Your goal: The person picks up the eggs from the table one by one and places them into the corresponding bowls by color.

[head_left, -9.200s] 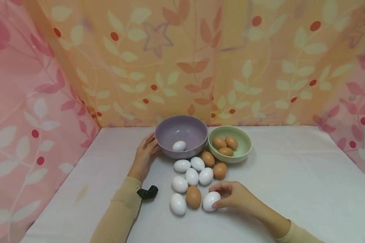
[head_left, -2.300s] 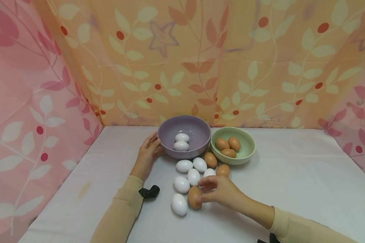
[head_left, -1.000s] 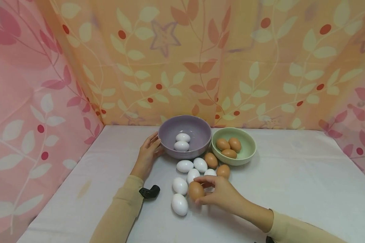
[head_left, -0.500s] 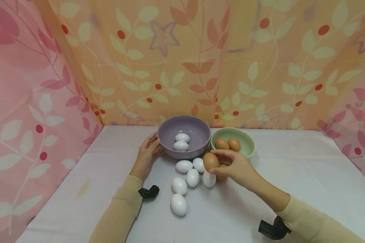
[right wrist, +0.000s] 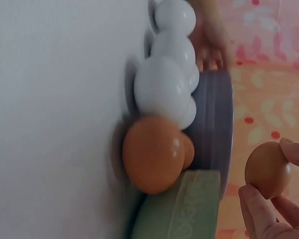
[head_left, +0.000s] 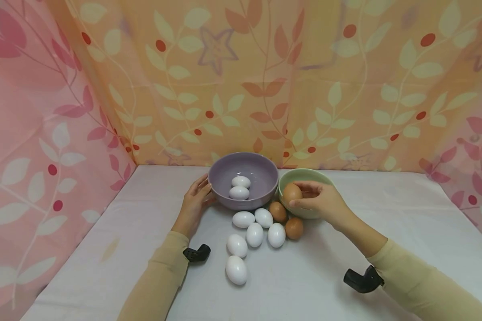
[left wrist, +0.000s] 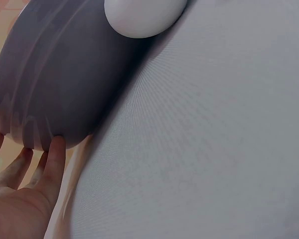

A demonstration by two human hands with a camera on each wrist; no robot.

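My right hand (head_left: 327, 203) pinches a brown egg (head_left: 292, 193) between thumb and fingers over the light green bowl (head_left: 299, 174). In the right wrist view the held egg (right wrist: 267, 170) stands apart from the green bowl (right wrist: 174, 214); the hand hides most of that bowl's inside in the head view. My left hand (head_left: 190, 203) rests its extended fingers against the left outer side of the purple bowl (head_left: 261, 176). The left wrist view has those fingertips touching the purple wall (left wrist: 65, 74). Two white eggs (head_left: 239, 192) lie inside the purple bowl.
Two brown eggs (head_left: 294, 228) sit on the white cloth in front of the green bowl. Several white eggs (head_left: 255, 235) lie before the purple bowl, trailing toward the near side. A patterned curtain (head_left: 241, 89) stands behind the bowls. Black wrist devices (head_left: 363, 280) jut from both sleeves.
My right hand has picked up the brown egg from among the white ones and carried it back and right over the green bowl. The left hand stays at the purple bowl.
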